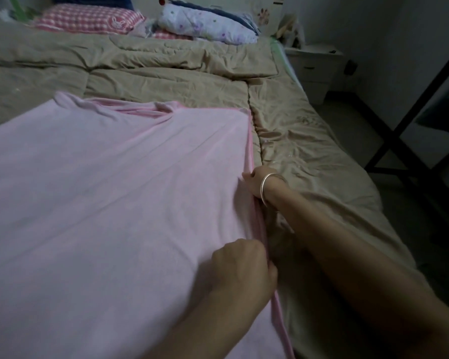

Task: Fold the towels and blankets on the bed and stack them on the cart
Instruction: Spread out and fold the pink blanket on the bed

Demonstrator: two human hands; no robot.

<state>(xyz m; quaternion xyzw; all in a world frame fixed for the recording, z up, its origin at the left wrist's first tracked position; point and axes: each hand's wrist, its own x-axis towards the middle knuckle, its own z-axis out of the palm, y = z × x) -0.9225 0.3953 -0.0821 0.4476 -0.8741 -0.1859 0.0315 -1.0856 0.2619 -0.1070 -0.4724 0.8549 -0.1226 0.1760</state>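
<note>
A pale pink rectangular fleece blanket [101,203] is spread flat over the near part of a crumpled khaki quilted bedcover [166,73]; its far-left corner is bunched into folds, a darker pink hem is seen along its right-hand edge, and that edge is held at two places. The left hand [240,265], entering from the bottom of the view, is set on the nearer stretch of the edge, with its fingers curled tightly under and the hem gripped in them (the fingertips themselves are hidden beneath the knuckles); the right hand [254,181], whose bare forearm is laid along the bedcover just to the right of the blanket, is closed on the edge farther up, the cloth being pinched between thumb and fingers, with creases running across the pink surface towards it. A plain silver bangle [266,187] is worn at the right wrist. Well beyond the blanket's far edge, a pink-and-white checked pillow [88,18] with a small rabbit motif and a white quilted bundle printed with small flowers [205,24] are laid at the head of the bed; beyond and to the right of the blanket a low white bedside cabinet [314,68] is seen against the wall; to the blanket's right, off the bed, the crossed bars of a black metal frame [399,120] are seen above the dim floor.
</note>
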